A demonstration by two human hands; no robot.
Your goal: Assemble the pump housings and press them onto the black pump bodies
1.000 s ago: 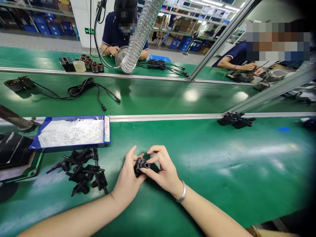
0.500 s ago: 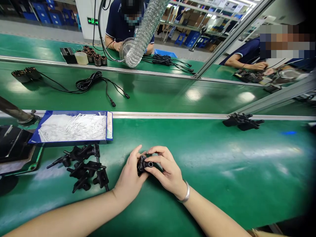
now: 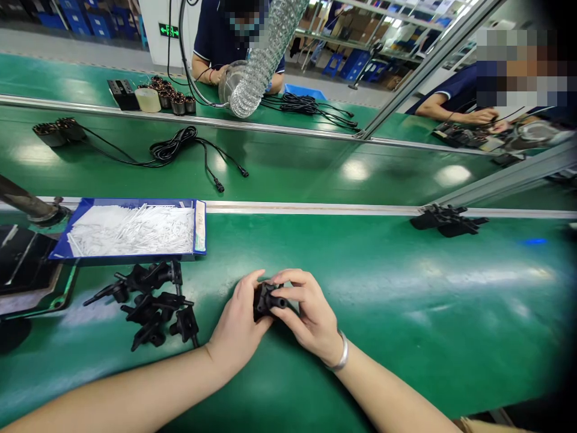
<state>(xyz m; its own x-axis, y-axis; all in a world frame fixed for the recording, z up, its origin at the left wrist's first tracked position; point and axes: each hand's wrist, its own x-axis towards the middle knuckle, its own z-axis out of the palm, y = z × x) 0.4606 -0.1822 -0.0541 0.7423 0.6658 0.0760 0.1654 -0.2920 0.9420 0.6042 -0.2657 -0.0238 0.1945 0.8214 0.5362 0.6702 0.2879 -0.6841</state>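
Note:
A small black plastic part [image 3: 265, 299] with a round opening is pinched between both my hands on the green bench. My left hand [image 3: 237, 328] grips its left side with thumb up and fingers curled. My right hand [image 3: 306, 316], a silver bangle on its wrist, closes on the part's right side with fingers bent over it. A pile of similar black parts [image 3: 153, 304] lies just left of my left hand.
A blue tray of white thin pieces [image 3: 130, 230] sits beyond the pile. A black device [image 3: 22, 270] stands at the far left. More black parts [image 3: 446, 219] lie by the metal rail. A coiled black cable [image 3: 180, 144] rests on the conveyor belt. Other people work across it.
Both hands have stayed on the black part, turning it slightly. The view has shifted a little.

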